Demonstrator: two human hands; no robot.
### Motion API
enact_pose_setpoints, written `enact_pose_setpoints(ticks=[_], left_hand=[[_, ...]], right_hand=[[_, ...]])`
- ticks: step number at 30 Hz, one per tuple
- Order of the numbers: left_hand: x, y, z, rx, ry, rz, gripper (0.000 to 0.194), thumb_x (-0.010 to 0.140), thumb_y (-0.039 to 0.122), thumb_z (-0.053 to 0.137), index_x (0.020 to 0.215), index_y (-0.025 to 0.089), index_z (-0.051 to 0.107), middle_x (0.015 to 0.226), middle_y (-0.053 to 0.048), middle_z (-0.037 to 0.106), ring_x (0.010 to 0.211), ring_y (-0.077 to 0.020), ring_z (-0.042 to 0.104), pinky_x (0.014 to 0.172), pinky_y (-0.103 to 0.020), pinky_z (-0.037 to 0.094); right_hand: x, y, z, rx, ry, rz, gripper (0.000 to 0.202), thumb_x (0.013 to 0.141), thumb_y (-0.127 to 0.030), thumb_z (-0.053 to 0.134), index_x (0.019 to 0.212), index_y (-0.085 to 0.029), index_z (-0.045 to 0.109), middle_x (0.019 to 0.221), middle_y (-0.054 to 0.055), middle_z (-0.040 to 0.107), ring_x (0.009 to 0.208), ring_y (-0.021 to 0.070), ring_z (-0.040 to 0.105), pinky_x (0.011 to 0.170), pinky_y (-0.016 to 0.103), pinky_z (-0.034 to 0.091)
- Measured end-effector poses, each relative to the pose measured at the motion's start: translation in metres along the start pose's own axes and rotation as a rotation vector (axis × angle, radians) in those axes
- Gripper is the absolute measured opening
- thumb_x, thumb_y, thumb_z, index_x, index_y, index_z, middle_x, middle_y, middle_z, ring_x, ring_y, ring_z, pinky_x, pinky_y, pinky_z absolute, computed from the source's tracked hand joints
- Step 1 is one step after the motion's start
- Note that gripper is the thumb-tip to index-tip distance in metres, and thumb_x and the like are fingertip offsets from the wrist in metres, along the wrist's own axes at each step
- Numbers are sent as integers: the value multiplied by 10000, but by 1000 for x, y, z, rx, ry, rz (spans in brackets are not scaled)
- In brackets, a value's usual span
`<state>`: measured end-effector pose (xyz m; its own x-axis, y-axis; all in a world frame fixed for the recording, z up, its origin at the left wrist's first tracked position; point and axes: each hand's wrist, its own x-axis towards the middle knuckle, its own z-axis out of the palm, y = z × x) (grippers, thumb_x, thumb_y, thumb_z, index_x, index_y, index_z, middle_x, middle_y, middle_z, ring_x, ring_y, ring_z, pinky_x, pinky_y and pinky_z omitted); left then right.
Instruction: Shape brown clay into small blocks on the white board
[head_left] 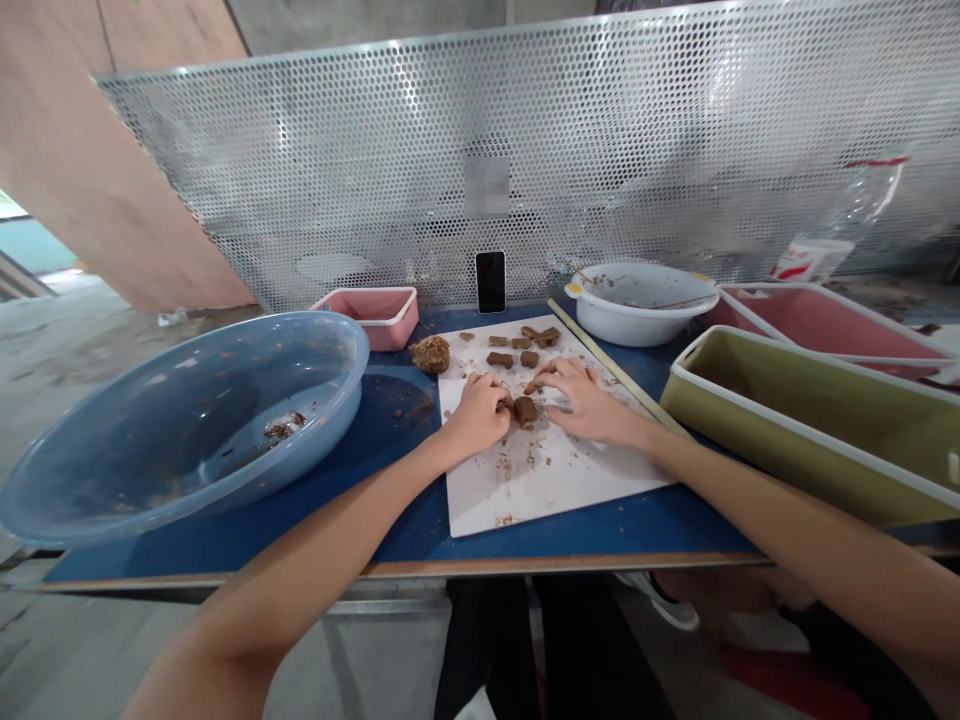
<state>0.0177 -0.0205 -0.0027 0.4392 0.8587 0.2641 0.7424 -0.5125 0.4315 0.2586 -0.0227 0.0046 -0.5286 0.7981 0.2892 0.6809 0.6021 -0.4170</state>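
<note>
On a white board lies a small brown clay block, between my two hands. My left hand is closed, its curled fingers gripping the block's left side; the fingertips are partly hidden. Just right of the block is my right hand, fingers apart and arched above the board, with nothing held in it. Beyond the hands, several shaped clay pieces rest on the board. A rough clay lump sits at the board's far left corner. Crumbs are scattered over the board.
At left is a large blue basin with brown residue; a small pink tub stands behind. A phone leans on the perforated metal screen. To the right are a wooden strip, white basin, green trough and pink trough.
</note>
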Motion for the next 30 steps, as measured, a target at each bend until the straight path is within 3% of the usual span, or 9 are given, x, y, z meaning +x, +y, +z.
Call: enact_pose_setpoints(ticks=[9,23,26,30], left_hand=[[-1,1,-4,57,5,-31,297,899,54,562,809,176,817,1022,-136,644,1140,-345,572,1132,-535,490],[0,0,-7,40,48,-102,321,904,28,563,797,177,827,1022,-131,668,1178,-343,584,1129,-512,499],[0,2,-9,33,47,-97,327,895,23,560,764,180,815,990,-124,685,1144,-329,602,1125,-506,499],[0,4,-11,34,43,-83,344,891,15,547,761,181,818,979,-122,700,1102,-313,614,1135,-502,488]], right_hand=[[-1,0,0,-32,15,-8,318,950,-283,598,1245,-283,718,1427,124,633,1413,417,524,1204,710,387],[-1,2,0,-85,42,-22,261,1000,-336,606,1226,-288,728,1389,125,661,1397,401,559,1190,675,432],[-4,2,-15,-114,122,-2,282,1004,-374,611,1237,-265,726,1350,146,687,1366,405,595,1189,658,441],[-24,4,-63,-161,228,105,367,1052,-393,558,1328,-226,731,1174,138,762,1113,343,715,1068,516,526]])
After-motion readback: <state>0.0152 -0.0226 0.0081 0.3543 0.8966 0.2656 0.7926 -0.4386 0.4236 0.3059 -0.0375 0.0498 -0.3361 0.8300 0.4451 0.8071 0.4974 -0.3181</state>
